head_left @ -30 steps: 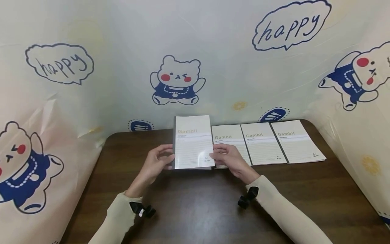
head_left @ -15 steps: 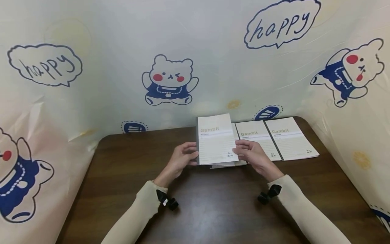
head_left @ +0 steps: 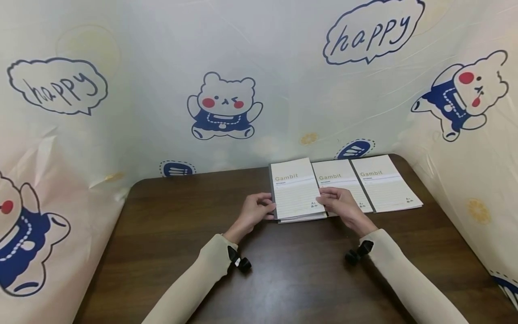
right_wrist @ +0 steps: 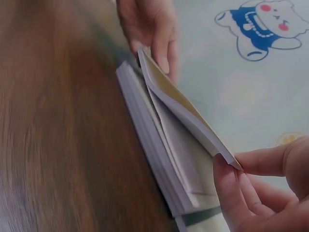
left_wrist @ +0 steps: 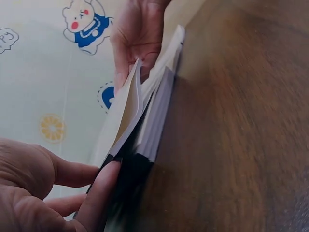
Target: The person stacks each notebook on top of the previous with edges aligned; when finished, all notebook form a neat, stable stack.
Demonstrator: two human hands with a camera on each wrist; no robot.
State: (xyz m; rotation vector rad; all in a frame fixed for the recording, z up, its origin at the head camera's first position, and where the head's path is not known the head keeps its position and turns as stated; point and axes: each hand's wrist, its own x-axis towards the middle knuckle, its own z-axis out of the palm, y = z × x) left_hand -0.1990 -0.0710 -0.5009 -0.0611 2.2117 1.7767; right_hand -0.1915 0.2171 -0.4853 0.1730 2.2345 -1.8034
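A white notebook (head_left: 297, 191) with "Gambit" on its cover and a dark spine is held between both hands. My left hand (head_left: 253, 211) pinches it at the spine, thumb on one side and fingers on the other in the left wrist view. At the opposite edge, my right hand (head_left: 343, 208) pinches the lower corner between thumb and fingers. Close beneath lies a small stack of notebooks (right_wrist: 149, 145), mostly covered in the head view. Both wrist views show a gap between the held notebook and this stack, with its pages bowed slightly.
To the right, a second Gambit notebook (head_left: 333, 170) lies partly behind my right hand, and a third notebook (head_left: 390, 184) adjoins it. The brown wooden table (head_left: 283, 283) ends at a printed curtain (head_left: 283, 90) behind and at both sides.
Both hands have carried the notebook rightward from the left of the row onto the leftmost notebook's place, then lowered it. The head view has shifted slightly.
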